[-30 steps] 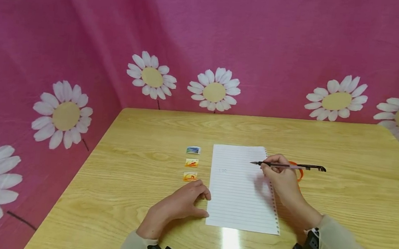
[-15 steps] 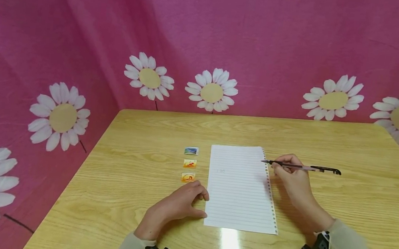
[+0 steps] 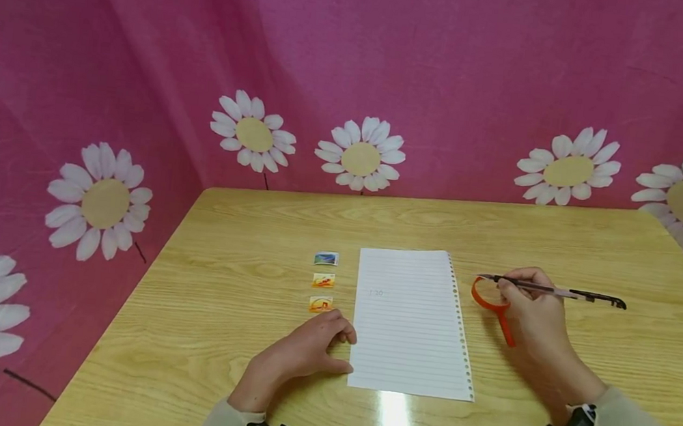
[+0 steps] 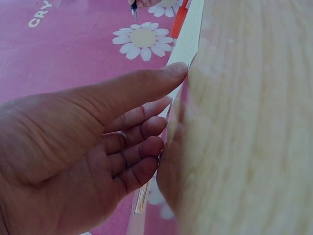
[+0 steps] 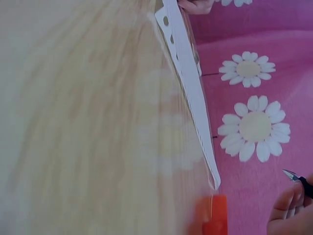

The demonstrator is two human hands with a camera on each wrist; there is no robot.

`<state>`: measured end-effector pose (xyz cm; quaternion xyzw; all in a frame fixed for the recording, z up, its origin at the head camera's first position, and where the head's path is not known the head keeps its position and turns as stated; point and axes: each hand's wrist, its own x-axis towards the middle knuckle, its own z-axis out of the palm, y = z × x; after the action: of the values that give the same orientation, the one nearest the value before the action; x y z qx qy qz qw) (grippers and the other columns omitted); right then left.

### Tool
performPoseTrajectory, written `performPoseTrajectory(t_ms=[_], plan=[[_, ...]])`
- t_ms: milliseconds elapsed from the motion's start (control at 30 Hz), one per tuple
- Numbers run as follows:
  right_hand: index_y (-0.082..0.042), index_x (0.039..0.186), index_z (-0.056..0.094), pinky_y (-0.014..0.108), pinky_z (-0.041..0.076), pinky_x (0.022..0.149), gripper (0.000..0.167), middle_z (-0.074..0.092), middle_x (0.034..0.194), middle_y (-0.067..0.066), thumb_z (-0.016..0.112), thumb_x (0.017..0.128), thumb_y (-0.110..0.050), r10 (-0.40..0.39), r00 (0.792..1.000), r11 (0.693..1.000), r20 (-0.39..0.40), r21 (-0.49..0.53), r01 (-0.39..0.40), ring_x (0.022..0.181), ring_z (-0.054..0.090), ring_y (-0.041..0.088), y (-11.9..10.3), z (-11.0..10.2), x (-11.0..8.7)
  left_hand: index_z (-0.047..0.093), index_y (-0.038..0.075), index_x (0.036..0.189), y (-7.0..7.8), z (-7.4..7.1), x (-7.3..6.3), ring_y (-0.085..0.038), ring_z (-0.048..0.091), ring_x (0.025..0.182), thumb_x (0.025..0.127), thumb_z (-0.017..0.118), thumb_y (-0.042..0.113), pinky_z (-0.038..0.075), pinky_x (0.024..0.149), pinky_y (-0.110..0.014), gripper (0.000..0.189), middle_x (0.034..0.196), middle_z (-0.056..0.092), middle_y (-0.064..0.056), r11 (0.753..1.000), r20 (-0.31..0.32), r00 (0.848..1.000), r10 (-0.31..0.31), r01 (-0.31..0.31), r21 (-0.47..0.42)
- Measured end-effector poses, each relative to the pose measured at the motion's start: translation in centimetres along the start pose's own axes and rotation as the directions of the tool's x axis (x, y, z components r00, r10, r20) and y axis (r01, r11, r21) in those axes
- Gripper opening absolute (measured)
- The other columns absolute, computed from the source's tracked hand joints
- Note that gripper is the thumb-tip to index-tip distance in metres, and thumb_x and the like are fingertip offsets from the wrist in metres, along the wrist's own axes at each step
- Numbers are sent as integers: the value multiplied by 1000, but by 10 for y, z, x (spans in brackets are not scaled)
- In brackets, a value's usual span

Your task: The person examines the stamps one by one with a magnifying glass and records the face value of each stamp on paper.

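A pen (image 3: 562,292) with a dark grip and clip lies nearly level in my right hand (image 3: 535,314), pinched between thumb and fingers, its tip pointing left. Beneath that hand is an orange-red magnifying glass (image 3: 504,325), its ring partly covered by the fingers. Lined paper (image 3: 410,329) with punched holes down its right side bears faint writing, "1.20", near its upper left. Relaxed and slightly bent, my left hand (image 3: 310,347) rests on the table with thumb and fingertips at the paper's left edge. In the left wrist view, the thumb and fingers (image 4: 146,88) meet that edge.
Three small stamp-like pictures form a column left of the paper: a blue one (image 3: 326,259), a yellow-red one (image 3: 323,280) and an orange one (image 3: 320,303) just above my left hand. A pink curtain (image 3: 453,80) with daisies hangs behind the wooden table (image 3: 252,245).
My right hand has moved right with the pen, from over the paper to over the magnifying glass, more of which now shows. My left hand has stayed at the paper's edge.
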<state>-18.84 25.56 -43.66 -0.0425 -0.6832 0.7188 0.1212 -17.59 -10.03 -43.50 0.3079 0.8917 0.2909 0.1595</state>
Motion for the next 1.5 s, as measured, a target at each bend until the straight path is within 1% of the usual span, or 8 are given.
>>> performPoseTrajectory(t_ms=[267,533,800,1067,1200,1367,1433,1500], plan=[[-19,95,59,15,45,60,12,61,82,-15,63,93,-8,12,998,998,-57,-67,-16,71,55,-1,2,-19,0,62,9,103,0,1,0,-11,47,90,79,82,20,42,83,-24,33,94,50,2,1000,1,1000,-15,15,-7],[-16,94,59,17,44,58,9,60,77,-11,66,93,-12,6,998,1000,-57,-4,-7,68,53,2,0,-33,-3,62,8,103,0,1,1,-12,47,90,78,82,19,42,83,-24,33,94,51,1,1000,-2,1000,-10,10,-14],[-17,93,59,17,42,57,8,61,75,-14,65,93,-13,-19,997,998,-80,-62,14,67,54,1,1,-47,-2,62,9,103,0,1,0,-12,47,91,79,82,19,42,84,-24,33,94,51,2,1000,-1,1000,-24,24,-20],[-17,94,59,15,46,58,8,63,78,-14,66,93,-13,9,997,1000,-83,-15,-10,67,57,2,4,-55,1,62,9,103,-1,2,-1,-11,47,91,79,82,20,42,84,-24,33,94,51,2,1000,-6,1000,-25,25,-15],[-22,97,58,16,42,54,8,59,79,-18,65,94,-19,62,989,985,-132,-152,-82,64,54,-1,3,-60,3,62,9,103,0,1,0,-11,47,90,78,82,19,41,83,-24,33,94,50,2,999,-4,1000,-31,31,-18],[-29,99,56,17,41,53,7,57,80,-24,62,96,-30,115,982,931,-152,-329,-160,67,52,-3,0,-69,3,62,10,103,1,1,1,-11,46,91,79,82,20,41,83,-23,33,94,50,3,999,3,999,-33,33,-17],[-29,102,56,14,44,56,9,58,82,-25,62,96,-32,113,984,923,-134,-354,-154,70,55,-6,-1,-72,3,62,10,103,1,1,1,-12,46,91,79,82,20,40,83,-23,33,94,50,3,999,4,999,-33,33,-18],[-30,106,56,12,46,59,11,58,86,-26,62,96,-31,68,993,924,-92,-371,-97,73,57,-9,0,-75,3,62,10,103,1,0,2,-12,46,91,79,82,19,40,82,-23,33,94,49,3,999,4,999,-35,35,-20]])
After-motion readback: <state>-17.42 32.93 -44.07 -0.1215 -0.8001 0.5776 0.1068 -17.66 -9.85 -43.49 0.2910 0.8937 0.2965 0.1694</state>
